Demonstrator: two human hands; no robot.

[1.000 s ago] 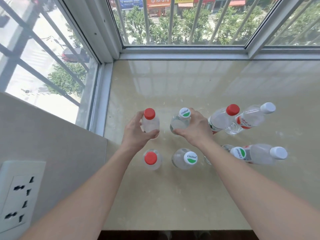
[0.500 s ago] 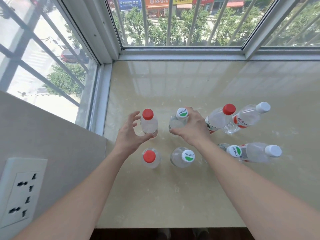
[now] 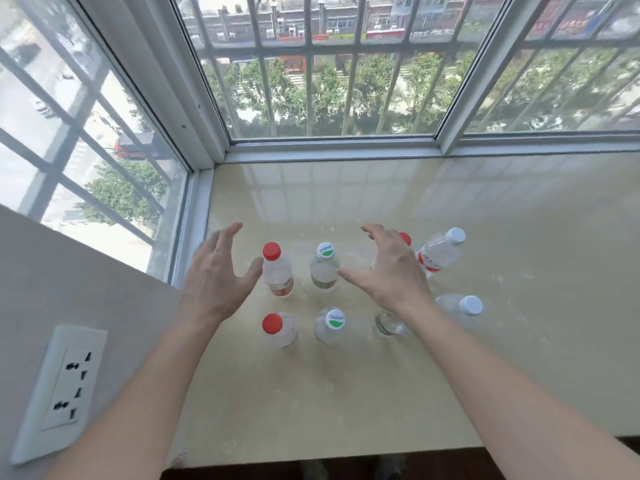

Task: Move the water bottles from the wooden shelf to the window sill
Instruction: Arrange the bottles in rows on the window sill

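Head view, looking down: eight water bottles (image 3: 278, 275) stand in two rows of four on the pale stone window sill (image 3: 346, 393), two of them partly hidden by the right arm. That much of the task looks done. The wooden shelf is out of sight, so whether more remain cannot be told. The left hand (image 3: 214, 275) and right hand (image 3: 388, 271) hover over the back row, fingers spread, holding nothing. Two white-and-green caps (image 3: 325, 251) read "Cestbon". A white-capped bottle (image 3: 440, 252) carries a red label, its writing too blurred to read.

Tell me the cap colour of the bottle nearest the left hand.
The cap is red; head view.
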